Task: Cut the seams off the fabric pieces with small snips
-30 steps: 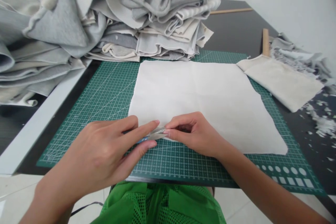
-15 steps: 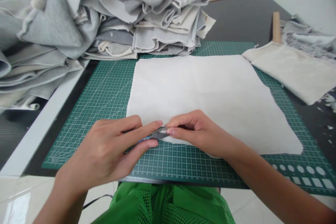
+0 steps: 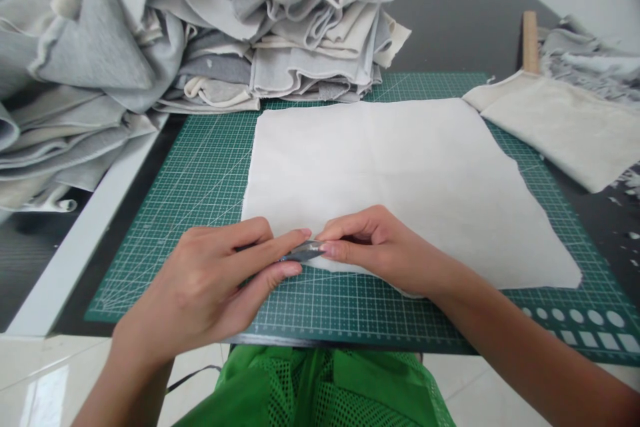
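A left hand (image 3: 210, 283) grips a small metal cutter (image 3: 303, 251) between thumb and fingers at the near edge of a white cloth (image 3: 400, 173), where a right hand (image 3: 377, 247) pinches that edge, fingertips touching the blade tip. The cloth lies flat on a green gridded cutting mat (image 3: 200, 173); stacked grey and cream fabric (image 3: 175, 27) rises behind, a folded cream piece (image 3: 555, 123) to the right

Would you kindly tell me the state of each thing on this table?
left hand: closed around the snips.
snips: tip at the white cloth, at its near edge.
right hand: pinching that edge.
white cloth: spread flat on the cutting mat.
grey cloth pile: stacked, rumpled.
cream cloth: lying flat, partly off the mat.
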Action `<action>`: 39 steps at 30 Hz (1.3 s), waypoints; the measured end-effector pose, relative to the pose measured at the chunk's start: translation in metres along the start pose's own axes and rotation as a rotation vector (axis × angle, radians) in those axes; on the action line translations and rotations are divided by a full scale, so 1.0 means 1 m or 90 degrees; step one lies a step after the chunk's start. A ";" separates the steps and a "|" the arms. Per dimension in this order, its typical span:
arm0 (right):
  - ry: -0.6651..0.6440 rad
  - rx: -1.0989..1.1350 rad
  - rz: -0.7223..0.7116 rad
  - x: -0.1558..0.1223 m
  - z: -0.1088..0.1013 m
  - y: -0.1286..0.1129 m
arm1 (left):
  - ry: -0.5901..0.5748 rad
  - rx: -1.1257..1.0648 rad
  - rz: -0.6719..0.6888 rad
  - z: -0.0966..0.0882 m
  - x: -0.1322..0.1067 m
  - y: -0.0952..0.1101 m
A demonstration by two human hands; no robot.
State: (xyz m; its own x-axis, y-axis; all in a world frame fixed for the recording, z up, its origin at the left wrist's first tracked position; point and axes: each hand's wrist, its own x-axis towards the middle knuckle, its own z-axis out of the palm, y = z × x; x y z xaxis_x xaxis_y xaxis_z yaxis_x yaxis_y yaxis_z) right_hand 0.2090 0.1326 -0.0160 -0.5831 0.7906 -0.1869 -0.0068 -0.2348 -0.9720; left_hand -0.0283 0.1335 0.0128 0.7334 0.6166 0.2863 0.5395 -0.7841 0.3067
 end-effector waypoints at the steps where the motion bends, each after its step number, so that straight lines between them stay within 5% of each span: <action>1: 0.000 0.001 0.003 0.000 0.000 0.000 | 0.000 -0.002 0.002 0.000 0.000 0.000; 39: 0.010 0.061 0.012 -0.001 0.001 -0.003 | 0.061 -0.036 -0.003 0.012 -0.009 -0.001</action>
State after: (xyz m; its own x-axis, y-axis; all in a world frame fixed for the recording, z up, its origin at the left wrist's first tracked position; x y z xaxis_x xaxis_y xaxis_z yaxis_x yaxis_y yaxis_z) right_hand 0.2087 0.1321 -0.0123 -0.5705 0.7945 -0.2082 -0.0740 -0.3021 -0.9504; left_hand -0.0304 0.1284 -0.0007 0.6860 0.6268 0.3695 0.5170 -0.7772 0.3587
